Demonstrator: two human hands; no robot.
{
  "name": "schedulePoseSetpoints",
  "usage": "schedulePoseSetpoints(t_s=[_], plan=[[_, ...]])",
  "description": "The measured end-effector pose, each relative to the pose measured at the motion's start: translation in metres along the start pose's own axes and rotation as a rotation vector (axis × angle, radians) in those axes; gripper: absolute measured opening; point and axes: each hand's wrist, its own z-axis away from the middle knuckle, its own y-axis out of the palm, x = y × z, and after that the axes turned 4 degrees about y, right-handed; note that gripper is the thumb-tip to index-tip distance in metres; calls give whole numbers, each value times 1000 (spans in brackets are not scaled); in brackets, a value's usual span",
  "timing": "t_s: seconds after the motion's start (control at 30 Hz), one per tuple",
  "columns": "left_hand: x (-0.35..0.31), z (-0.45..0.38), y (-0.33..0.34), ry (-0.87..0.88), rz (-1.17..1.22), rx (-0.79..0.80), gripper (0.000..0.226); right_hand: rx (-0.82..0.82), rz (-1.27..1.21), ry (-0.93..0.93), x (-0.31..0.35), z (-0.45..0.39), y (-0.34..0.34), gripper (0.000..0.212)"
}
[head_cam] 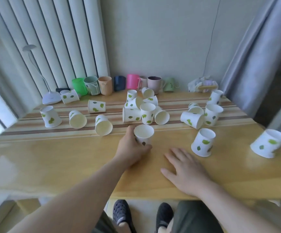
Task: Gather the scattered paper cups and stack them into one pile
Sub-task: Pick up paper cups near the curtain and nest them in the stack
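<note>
White paper cup (143,135) upright, mouth up, near table (52,158) front-middle | left hand (131,148) wrapped round its lower wall | right hand (185,170) flat, empty, beside | nearest loose cup (203,142) upside down, right-front, closer to right hand.

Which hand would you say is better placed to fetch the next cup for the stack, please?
Probably the right hand. It lies open and empty on the table, near the upside-down cup just beyond its fingers. The left hand is already wrapped around the upright cup, so it is busy.
</note>
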Motion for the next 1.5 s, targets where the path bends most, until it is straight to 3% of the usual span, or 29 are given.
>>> schedulePoseSetpoints(t_s=[0.1, 0.23, 0.33, 0.43, 0.5, 0.57, 0.67, 0.7, 0.77, 0.8, 0.87, 0.97, 1.1, 1.13, 1.2, 1.27, 1.37, 1.43, 1.5], plan=[[6, 2, 1, -18, -68, 34, 69, -17, -12, -2, 2, 0, 1, 97], [9, 2, -13, 15, -156, 172, 95, -10, -12, -11, -1, -2, 3, 98], [34, 2, -49, 100, -474, 316, 101, 2, -12, -12, -3, -1, 2, 97], [73, 11, -91, 154, -788, 273, 105, -3, -44, -12, -5, 0, 1, 97], [96, 21, -105, 112, -820, 218, 101, -13, -62, -7, -3, 1, 1, 94], [106, 24, -105, 100, -770, 184, 101, -24, -90, -11, -1, 2, -3, 82], [102, 23, -102, 84, -776, 183, 91, -125, -183, -58, -3, 3, -24, 40], [100, 25, -102, 79, -775, 187, 89, -259, -151, -118, -6, 1, -35, 31], [97, 27, -103, 56, -752, 192, 87, -511, 72, -199, -17, -8, -56, 35], [94, 27, -102, 32, -739, 196, 85, -493, 205, -154, -23, -11, -70, 44], [82, 19, -96, -44, -752, 215, 75, -290, 450, 29, -33, -16, -95, 58], [56, 1, -74, -113, -836, 227, 62, -95, 737, 147, -46, -24, -103, 60], [54, 2, -44, 62, -728, 217, 59, -119, 800, 160, -57, -31, -97, 50], [56, 4, -41, 72, -670, 202, 58, -146, 761, 184, -61, -33, -100, 45], [61, 5, -42, 74, -615, 153, 53, -229, 454, 270, -69, -41, -102, 58], [63, 6, -42, 92, -632, 121, 52, -287, -161, 328, -64, -45, -103, 71], [63, 7, -41, 98, -641, 101, 55, -345, -1003, 236, -30, -55, -103, 49], [63, 8, -41, 94, -632, 104, 54, -289, -1235, 98, 1, -64, -103, 42], [63, 7, -41, 96, -626, 105, 53, -231, -1276, -46, 32, -73, -99, 46]])
